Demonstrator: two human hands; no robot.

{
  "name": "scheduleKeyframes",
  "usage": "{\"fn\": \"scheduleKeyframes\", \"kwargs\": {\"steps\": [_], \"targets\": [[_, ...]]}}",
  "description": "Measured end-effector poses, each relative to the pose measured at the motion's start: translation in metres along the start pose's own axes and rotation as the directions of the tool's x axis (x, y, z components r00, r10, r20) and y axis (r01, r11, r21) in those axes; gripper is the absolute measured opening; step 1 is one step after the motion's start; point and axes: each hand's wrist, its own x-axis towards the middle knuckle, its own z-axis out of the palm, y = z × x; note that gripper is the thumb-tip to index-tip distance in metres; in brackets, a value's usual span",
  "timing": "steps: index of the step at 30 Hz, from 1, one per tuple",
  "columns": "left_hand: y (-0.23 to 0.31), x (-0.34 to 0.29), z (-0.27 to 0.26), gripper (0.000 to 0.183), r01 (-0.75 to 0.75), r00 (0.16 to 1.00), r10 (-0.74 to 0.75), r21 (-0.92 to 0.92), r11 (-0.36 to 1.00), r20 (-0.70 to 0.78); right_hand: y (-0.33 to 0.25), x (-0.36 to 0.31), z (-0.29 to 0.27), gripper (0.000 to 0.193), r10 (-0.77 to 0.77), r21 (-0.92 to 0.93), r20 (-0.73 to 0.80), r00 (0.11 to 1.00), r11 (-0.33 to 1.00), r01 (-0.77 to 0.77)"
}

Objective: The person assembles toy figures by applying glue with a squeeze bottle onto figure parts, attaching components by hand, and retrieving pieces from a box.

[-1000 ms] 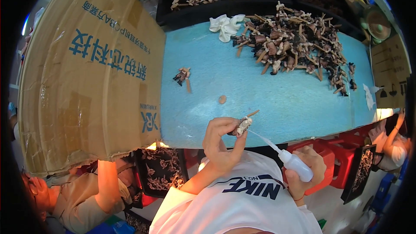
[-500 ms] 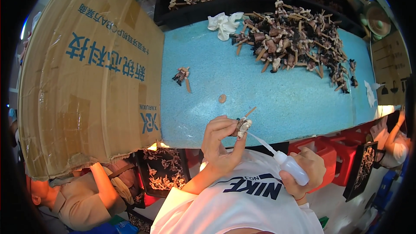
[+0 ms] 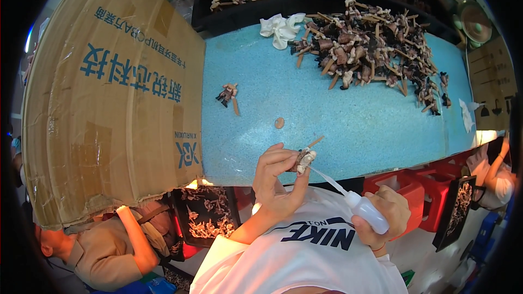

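Between its fingertips my left hand (image 3: pixel 275 177) pinches a small figurine (image 3: pixel 305 160), pale on the near side, with a brown stick-like part pointing away from me. My right hand (image 3: pixel 385 212) wraps round a white squeeze bottle (image 3: pixel 366 212). The bottle's thin clear nozzle reaches left, and its tip is at or very close to the figurine; contact is too small to tell. A small flat tan piece (image 3: pixel 279 123) lies on the blue mat (image 3: pixel 245 141) just beyond my left hand. Farther left on the mat rests a single figurine with dark legs (image 3: pixel 226 95).
A large heap of figurines (image 3: pixel 359 49) covers the mat's far right, beside a crumpled white tissue (image 3: pixel 281 30). Behind stand black trays (image 3: pixel 218 22) of figurines. A tall cardboard box (image 3: pixel 125 109) borders the left. Red stools (image 3: pixel 403 185) stand at right; a co-worker (image 3: pixel 103 245) sits at lower left.
Both my hands, the figurine and the bottle stay almost still. The co-worker at lower left has shifted an arm slightly.
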Motion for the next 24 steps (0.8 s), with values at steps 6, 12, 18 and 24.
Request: {"fn": "scheduleKeyframes", "kwargs": {"steps": [6,12,18,24], "targets": [[-0.0001,-0.0019,-0.0006,0.036,0.048,0.999,-0.048,-0.059,0.997,0.014,0.0035,0.0028,-0.0006,0.039,-0.041,0.063,-0.051,0.998,0.997,0.044],[0.0017,-0.0013,-0.0006,0.039,0.041,0.999,-0.039,-0.09,0.995,0.023,0.0019,0.0041,-0.0023,0.038,-0.034,0.018,-0.054,0.998,0.999,0.035],[0.0016,-0.0024,-0.0007,0.04,0.043,0.998,-0.04,-0.096,0.994,0.041,0.0027,0.0046,-0.0008,0.039,-0.057,-0.004,-0.025,0.998,0.998,0.057],[0.0023,-0.0003,0.0024,0.033,0.067,0.996,-0.071,-0.092,0.994,-0.051,0.0012,0.0047,-0.0044,0.039,-0.082,-0.043,0.024,0.996,0.996,0.083]]}}
